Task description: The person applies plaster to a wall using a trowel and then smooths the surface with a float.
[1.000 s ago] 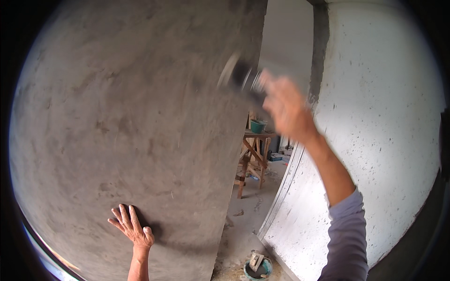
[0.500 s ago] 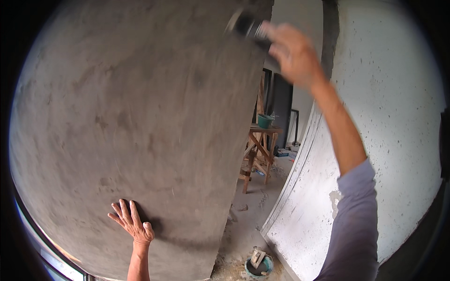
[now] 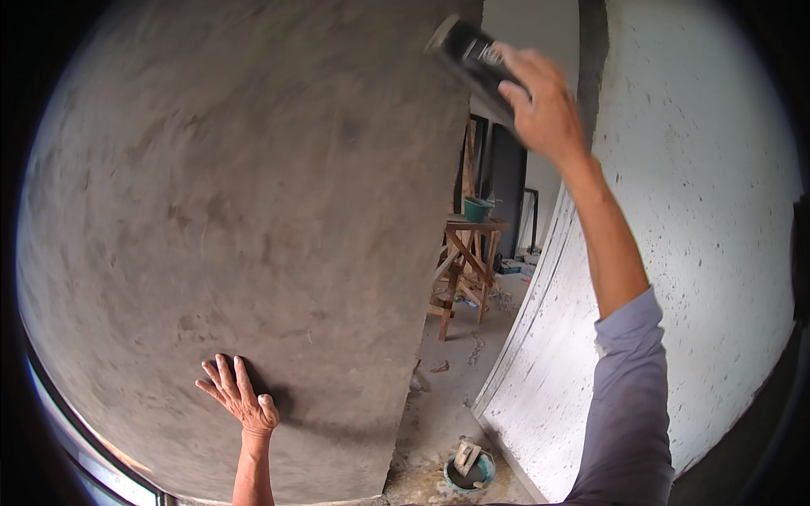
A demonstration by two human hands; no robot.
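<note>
Grey plastered wall fills the view; the left hand lies spread flat against it low down. Right hand grips a dark brush at the wall's upper edge; light, even strokes would probably suit.

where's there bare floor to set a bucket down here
Bare floor shows in the strip between the grey wall and the white wall, from the bucket up to the trestle. Rubble lies along the grey wall's foot, and it is cluttered past the trestle.
</note>
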